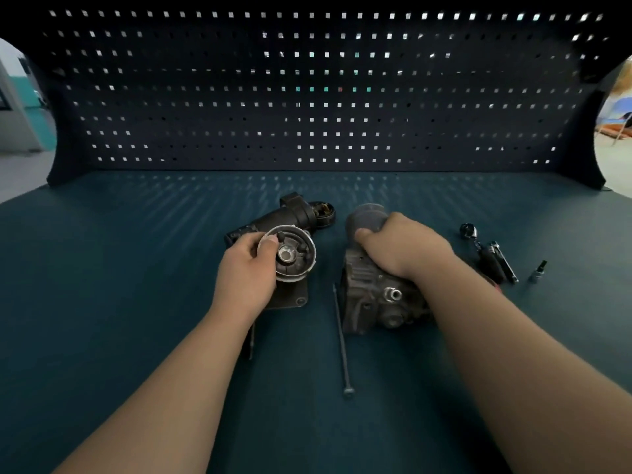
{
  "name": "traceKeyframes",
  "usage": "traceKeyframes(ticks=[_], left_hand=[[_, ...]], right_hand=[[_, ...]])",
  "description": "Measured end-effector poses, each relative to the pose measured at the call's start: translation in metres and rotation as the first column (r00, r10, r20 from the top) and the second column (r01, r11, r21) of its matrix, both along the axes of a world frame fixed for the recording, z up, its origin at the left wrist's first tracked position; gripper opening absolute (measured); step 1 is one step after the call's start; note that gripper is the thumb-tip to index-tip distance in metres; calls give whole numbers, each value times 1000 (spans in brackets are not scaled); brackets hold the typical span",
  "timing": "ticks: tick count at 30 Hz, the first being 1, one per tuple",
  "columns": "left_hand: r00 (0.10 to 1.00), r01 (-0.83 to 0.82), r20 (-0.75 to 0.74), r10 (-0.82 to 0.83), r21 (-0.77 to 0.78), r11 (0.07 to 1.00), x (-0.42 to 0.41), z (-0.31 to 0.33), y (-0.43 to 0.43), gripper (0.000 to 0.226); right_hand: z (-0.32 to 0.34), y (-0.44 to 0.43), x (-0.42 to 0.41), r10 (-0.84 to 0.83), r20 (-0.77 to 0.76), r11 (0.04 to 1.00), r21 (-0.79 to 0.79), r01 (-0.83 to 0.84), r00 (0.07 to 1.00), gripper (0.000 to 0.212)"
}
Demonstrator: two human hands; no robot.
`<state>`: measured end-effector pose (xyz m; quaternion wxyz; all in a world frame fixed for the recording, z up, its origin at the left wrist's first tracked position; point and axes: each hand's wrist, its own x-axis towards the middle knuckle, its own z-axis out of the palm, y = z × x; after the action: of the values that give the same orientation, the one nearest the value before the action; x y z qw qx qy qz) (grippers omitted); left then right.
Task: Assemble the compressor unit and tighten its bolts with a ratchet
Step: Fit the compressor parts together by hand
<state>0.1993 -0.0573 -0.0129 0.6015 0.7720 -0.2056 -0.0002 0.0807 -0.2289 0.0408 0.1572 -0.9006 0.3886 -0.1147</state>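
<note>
Pegboard (307, 97): a dark back wall standing behind everything.
Surface (136, 268): teal, carrying every part and tool.
Compressor body (372, 295): grey casting just right of centre. Its long axis runs away from you, with the cylinder end far and the ported end near.
Right hand (403, 248): your fingers are curled over the top of the compressor body, gripping it where the cylinder meets the block.
Left hand (246, 268): your thumb and fingers are curled round the rim of the round end cap, holding it.
Black housing (284, 217): lies slantwise behind and under the cap. You cannot tell whether the two touch.
Round end cap (295, 256): open face turned up toward you. It sits left of the compressor body with a clear gap between, so the mating move likely runs rightward.
Long bolt (342, 340): lies in that gap, with its head nearest you.
Ratchet (478, 248): well right of your right hand, untouched.
Socket bit (538, 271): stands just beyond the ratchet, farther right.
</note>
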Motion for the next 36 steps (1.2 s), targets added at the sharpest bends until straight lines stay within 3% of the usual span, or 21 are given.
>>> traceKeyframes(ticks=[8, 15, 18, 22, 25, 29, 33, 35, 36], left_hand=[[1000, 11, 16, -11, -25, 1000, -6, -5, 4, 15], [984, 82, -126, -123, -290, 953, -18, 9, 3, 19], [979, 178, -35, -201, -341, 923, -27, 14, 3, 31], [964, 262, 130, -231, -338, 904, -38, 17, 3, 47], [946, 319, 169, -276, -344, 883, -43, 18, 3, 50], [945, 321, 176, -276, -330, 888, -43, 18, 4, 49], [976, 196, 146, -164, -240, 951, -35, 14, 4, 22], [990, 128, 84, -111, -243, 962, -28, 11, 5, 15], [994, 106, 49, -97, -248, 963, -26, 10, 6, 13]], right_hand=[[-3, 9, 0, 105, 256, 994, -54, -95, 961, 33], [-1, 25, -12, 258, 524, 966, -170, -197, 812, 16], [-1, 31, -16, 288, 572, 956, -121, -269, 768, 26], [0, 37, -18, 228, 662, 901, 136, -413, 714, 39], [1, 45, -17, 333, 605, 861, 116, -494, 723, 42], [5, 41, -18, 300, 663, 841, 155, -518, 685, 26], [7, 32, -20, 117, 759, 875, 227, -428, 640, 26], [8, 24, -14, 28, 729, 925, 240, -294, 684, 28], [11, 17, -9, 17, 654, 947, 233, -222, 757, 28]])
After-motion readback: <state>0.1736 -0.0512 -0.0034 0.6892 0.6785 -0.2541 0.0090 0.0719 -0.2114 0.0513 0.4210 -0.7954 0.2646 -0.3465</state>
